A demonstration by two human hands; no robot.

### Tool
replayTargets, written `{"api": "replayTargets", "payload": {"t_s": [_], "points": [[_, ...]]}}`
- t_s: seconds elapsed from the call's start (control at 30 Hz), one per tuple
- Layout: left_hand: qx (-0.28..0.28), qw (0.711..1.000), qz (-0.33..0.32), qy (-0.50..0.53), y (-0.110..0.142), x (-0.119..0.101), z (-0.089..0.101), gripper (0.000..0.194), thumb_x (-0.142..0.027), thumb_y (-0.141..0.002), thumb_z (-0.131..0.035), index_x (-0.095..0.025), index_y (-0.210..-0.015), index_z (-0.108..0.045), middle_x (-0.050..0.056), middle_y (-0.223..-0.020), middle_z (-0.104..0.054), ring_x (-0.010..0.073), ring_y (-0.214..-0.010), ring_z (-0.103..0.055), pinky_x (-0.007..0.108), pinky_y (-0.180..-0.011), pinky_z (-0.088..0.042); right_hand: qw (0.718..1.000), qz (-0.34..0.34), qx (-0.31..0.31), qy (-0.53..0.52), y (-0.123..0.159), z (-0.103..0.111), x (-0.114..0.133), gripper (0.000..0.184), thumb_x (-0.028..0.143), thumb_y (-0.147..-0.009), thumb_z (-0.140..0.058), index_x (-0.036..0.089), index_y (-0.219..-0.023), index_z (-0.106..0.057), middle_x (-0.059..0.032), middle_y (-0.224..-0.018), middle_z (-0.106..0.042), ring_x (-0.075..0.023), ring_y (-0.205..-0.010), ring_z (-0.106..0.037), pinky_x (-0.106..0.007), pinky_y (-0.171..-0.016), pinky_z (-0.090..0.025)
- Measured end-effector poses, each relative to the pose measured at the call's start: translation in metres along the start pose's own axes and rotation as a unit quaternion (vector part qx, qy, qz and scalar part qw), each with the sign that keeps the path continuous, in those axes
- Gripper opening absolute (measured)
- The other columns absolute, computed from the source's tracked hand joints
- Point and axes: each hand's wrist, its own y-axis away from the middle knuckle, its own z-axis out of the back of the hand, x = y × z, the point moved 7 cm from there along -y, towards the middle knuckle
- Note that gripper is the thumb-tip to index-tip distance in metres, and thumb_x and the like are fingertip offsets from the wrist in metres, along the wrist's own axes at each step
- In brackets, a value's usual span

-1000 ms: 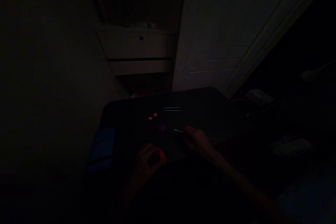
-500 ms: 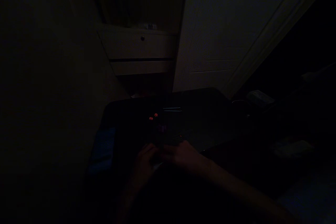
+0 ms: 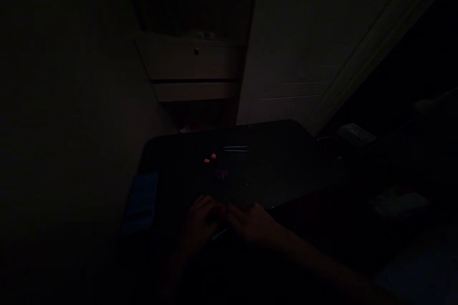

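Note:
The view is very dark. My left hand [image 3: 201, 221] and my right hand [image 3: 252, 223] meet at the near edge of the black table [image 3: 286, 167], fingertips close together and curled. Between them shows a small red piece [image 3: 223, 208], its shape too dim to tell; both hands seem to pinch it. Just below the fingers lies a thin pale strip [image 3: 219, 234], mostly hidden. Beyond the hands are a small orange-red piece [image 3: 206, 160], another orange-red piece [image 3: 213, 156] and a cluster of purple pieces [image 3: 221, 174].
Two thin pale lines, perhaps a pair of sticks or tweezers [image 3: 236, 148], lie farther back. A blue flat object [image 3: 140, 202] rests at the table's left. Behind stand a drawer unit [image 3: 193, 64] and a pale door panel [image 3: 282, 81]. A box-like object [image 3: 356, 134] is at right.
My right hand has drawn slightly down and right, so a gap and the red piece now show between the fingertips. The things on the table have stayed put.

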Motion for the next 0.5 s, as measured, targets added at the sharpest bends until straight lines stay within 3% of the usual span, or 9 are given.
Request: {"api": "replayTargets", "payload": {"t_s": [0.13,0.2,0.3,0.5], "points": [[-0.010,1.000,-0.005,0.005,0.000,-0.004,0.002,0.015,-0.011,-0.079,-0.078,-0.025,-0.086,-0.076,0.001,-0.089,-0.074,0.0224,-0.088,-0.068,0.035,-0.082,-0.054,0.991,-0.097,-0.019,-0.090,0.010,-0.010,-0.015,0.022,0.024,-0.104,-0.057,0.016,-0.124,-0.063,-0.0122,-0.114,-0.072,-0.0200,-0.080,-0.071,-0.029,-0.066,-0.051],[-0.016,1.000,-0.005,0.006,0.000,-0.004,0.002,0.012,-0.017,-0.080,-0.082,-0.025,-0.086,-0.076,0.001,-0.089,-0.074,0.0226,-0.089,-0.067,0.035,-0.083,-0.054,0.972,-0.147,-0.050,-0.176,0.011,-0.008,-0.027,0.017,0.022,-0.104,-0.058,0.018,-0.118,-0.066,-0.0091,-0.111,-0.073,-0.0195,-0.086,-0.071,-0.027,-0.070,-0.051],[-0.026,1.000,0.003,0.004,0.000,-0.002,0.002,0.013,-0.021,-0.077,-0.086,-0.024,-0.080,-0.073,0.000,-0.085,-0.072,0.0221,-0.085,-0.066,0.033,-0.077,-0.054,0.937,-0.167,-0.098,-0.290,0.008,-0.002,-0.037,0.015,0.019,-0.106,-0.056,0.019,-0.115,-0.068,-0.0064,-0.108,-0.073,-0.0174,-0.094,-0.071,-0.025,-0.079,-0.051],[-0.015,1.000,0.002,0.005,0.000,-0.002,0.002,0.013,-0.018,-0.079,-0.084,-0.025,-0.083,-0.074,0.000,-0.091,-0.075,0.0232,-0.091,-0.068,0.036,-0.083,-0.056,0.903,-0.226,-0.073,-0.357,-0.004,-0.004,-0.041,0.012,0.021,-0.100,-0.064,0.018,-0.104,-0.074,-0.0066,-0.101,-0.076,-0.0190,-0.089,-0.071,-0.026,-0.078,-0.050]]}}
